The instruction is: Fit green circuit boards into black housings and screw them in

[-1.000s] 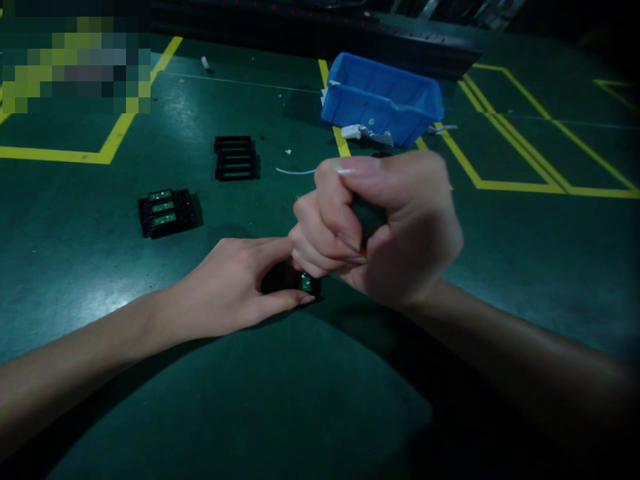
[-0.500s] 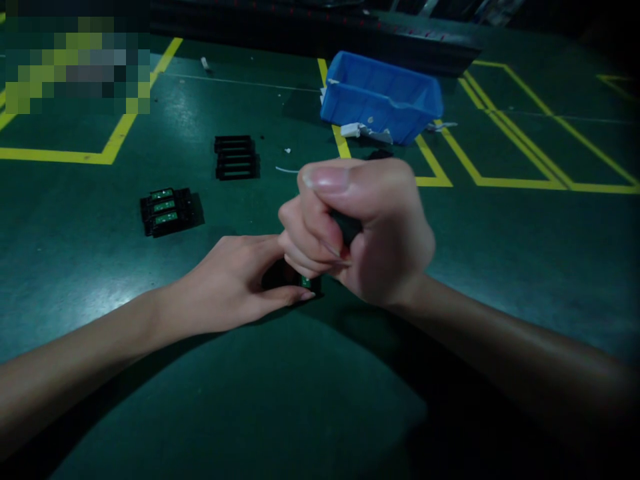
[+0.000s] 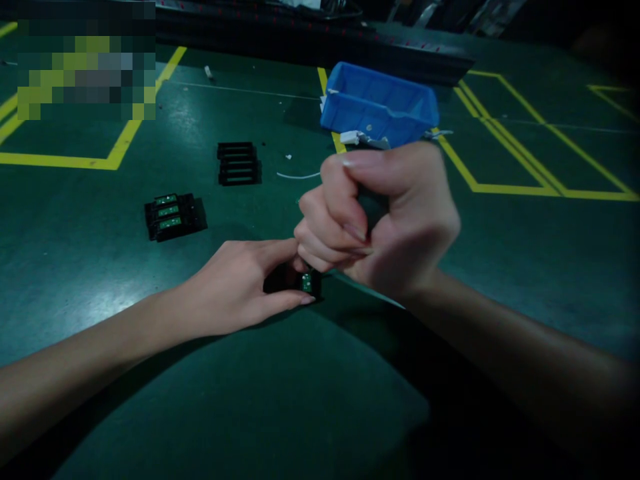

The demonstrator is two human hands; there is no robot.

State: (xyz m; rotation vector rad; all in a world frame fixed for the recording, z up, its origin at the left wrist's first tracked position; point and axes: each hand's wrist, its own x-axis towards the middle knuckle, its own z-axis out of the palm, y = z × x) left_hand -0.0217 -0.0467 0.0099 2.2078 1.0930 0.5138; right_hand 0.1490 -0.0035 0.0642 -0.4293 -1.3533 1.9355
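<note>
My left hand (image 3: 243, 287) rests low over the green surface, thumb and fingers closed around a black frame with a small green circuit board (image 3: 307, 283) showing beside the thumb tip. Much of that frame is hidden by both hands. Just above and to the right, my right hand (image 3: 400, 220) makes a fist around a dark-handled tool (image 3: 374, 208). Only a bit of the handle shows between thumb and fingers; its working end is out of sight. The fist's lower fingers overlap the left fingertips in view.
To the left lies a black frame holding several green boards (image 3: 170, 217). Behind it is a slotted black frame (image 3: 237, 163). A blue bin (image 3: 375, 110) with torn white edges stands farther back. A thin white strip (image 3: 299, 176) and a dark rail (image 3: 310, 40) are also there.
My right fist has shifted right and slightly up, uncovering more of the green board. My left hand keeps its hold. The whole view has moved slightly.
</note>
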